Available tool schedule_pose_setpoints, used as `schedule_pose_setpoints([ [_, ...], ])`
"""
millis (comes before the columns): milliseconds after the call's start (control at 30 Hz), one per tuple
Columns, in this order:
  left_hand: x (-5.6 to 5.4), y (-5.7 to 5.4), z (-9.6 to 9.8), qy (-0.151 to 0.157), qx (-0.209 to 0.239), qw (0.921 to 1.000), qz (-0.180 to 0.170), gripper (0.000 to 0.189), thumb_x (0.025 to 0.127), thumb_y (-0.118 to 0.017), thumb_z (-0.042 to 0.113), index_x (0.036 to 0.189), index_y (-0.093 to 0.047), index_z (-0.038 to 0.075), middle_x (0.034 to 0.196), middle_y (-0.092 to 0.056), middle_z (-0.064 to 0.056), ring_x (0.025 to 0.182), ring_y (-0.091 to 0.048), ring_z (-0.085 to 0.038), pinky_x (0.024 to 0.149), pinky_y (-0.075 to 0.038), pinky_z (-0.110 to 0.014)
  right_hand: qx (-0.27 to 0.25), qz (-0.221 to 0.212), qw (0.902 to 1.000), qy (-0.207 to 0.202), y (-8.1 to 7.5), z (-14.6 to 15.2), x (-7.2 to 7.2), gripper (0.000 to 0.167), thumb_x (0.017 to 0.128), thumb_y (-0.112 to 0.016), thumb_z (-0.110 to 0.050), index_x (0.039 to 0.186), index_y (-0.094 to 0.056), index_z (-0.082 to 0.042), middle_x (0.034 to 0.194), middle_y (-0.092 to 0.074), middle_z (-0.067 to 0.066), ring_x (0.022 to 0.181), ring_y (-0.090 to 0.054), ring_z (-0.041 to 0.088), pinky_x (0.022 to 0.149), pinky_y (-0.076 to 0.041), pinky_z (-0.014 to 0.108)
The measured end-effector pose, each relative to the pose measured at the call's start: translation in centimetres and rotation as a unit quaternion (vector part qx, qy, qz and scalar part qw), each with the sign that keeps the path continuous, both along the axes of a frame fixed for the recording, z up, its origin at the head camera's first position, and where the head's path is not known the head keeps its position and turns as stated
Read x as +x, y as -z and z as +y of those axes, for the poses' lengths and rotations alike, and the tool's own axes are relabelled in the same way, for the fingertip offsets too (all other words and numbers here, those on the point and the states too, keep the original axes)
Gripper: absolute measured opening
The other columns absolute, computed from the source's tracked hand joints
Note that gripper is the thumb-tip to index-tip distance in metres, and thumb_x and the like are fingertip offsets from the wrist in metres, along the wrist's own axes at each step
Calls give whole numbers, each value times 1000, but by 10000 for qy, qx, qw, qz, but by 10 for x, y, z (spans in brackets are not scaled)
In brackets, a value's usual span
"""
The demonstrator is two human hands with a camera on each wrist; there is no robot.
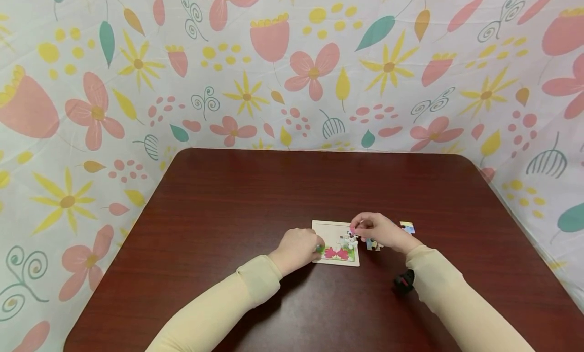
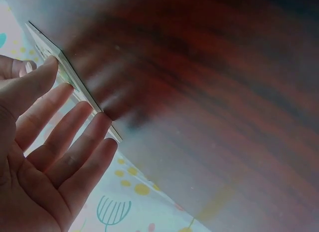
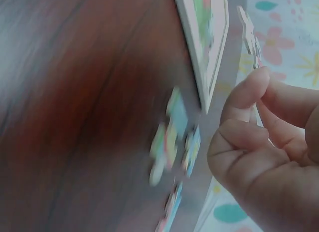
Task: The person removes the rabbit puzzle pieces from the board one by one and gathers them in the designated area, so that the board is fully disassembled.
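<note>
A shallow wooden puzzle board [image 1: 329, 231] lies on the table, with fitted pieces showing pink flowers and green along its lower and right parts. My left hand [image 1: 298, 248] rests at the board's left side. In the left wrist view its fairly straight fingers [image 2: 75, 154] touch the board's edge, the thumb near the rim. Over the board's right side, my right hand [image 1: 376, 229] pinches a puzzle piece [image 3: 247, 30] between thumb and fingertips. That piece is seen nearly edge-on in the right wrist view, and its picture is mostly hidden there.
Several loose puzzle pieces [image 3: 167, 147] lie on the dark wood table [image 1: 255, 189] right of the board, partly under my right hand in the head view. One blue-and-yellow piece [image 1: 407, 226] lies farther right. A flower-patterned cloth [image 1: 292, 88] hangs behind the table.
</note>
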State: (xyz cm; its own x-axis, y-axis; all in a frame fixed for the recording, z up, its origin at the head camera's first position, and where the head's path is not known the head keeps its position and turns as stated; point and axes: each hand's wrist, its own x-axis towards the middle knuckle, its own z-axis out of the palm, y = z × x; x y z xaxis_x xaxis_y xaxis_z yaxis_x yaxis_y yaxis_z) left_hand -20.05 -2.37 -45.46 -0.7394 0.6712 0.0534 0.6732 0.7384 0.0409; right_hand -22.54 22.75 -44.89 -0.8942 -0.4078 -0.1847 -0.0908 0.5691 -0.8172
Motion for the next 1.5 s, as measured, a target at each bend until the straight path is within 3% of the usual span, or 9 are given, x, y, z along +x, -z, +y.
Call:
schedule_pose_setpoints([
  [300, 1, -2, -1, -58, 24, 10000, 7, 16, 77, -78, 33, 92, -74, 29, 82, -67, 13, 72, -62, -6, 57, -48, -24, -30, -117, 9999, -10, -1, 35, 5, 12, 91, -58, -1, 101, -59, 5, 78, -58, 10, 65, -55, 18, 59, -48, 31],
  [667, 1, -1, 0, -53, 35, 10000, 19, 16, 77, -78, 31, 92, -75, 29, 83, -67, 13, 73, -62, -6, 57, -48, -24, 99, -287, 9995, 71, 3, 68, 12, 12, 93, -56, -2, 101, -59, 5, 85, -61, 11, 67, -55, 15, 61, -49, 31],
  [833, 1, -1, 1, -52, 28, 10000, 17, 16, 77, -77, 32, 93, -75, 29, 83, -67, 12, 73, -62, -6, 57, -48, -24, 464, -243, 9983, 258, 4, 79, 17, 10, 92, -57, -2, 100, -60, 3, 85, -62, 9, 68, -56, 17, 62, -49, 32],
  [1300, 2, -1, 1, -50, 15, 10000, 59, 15, 79, -76, 31, 93, -75, 28, 84, -67, 11, 73, -61, -6, 57, -48, -24, 1615, 672, 9831, 548, 8, 79, 21, 6, 86, -67, -9, 87, -61, -6, 68, -56, 2, 62, -51, 16, 55, -43, 30],
  [1500, 2, 0, 0, -17, 35, 10000, 74, 14, 79, -76, 32, 92, -74, 28, 82, -66, 11, 73, -61, -6, 58, -48, -25, 1817, 757, 9788, 569, 8, 77, 24, 8, 85, -68, -9, 84, -61, -8, 69, -55, 0, 63, -50, 15, 56, -41, 31],
])
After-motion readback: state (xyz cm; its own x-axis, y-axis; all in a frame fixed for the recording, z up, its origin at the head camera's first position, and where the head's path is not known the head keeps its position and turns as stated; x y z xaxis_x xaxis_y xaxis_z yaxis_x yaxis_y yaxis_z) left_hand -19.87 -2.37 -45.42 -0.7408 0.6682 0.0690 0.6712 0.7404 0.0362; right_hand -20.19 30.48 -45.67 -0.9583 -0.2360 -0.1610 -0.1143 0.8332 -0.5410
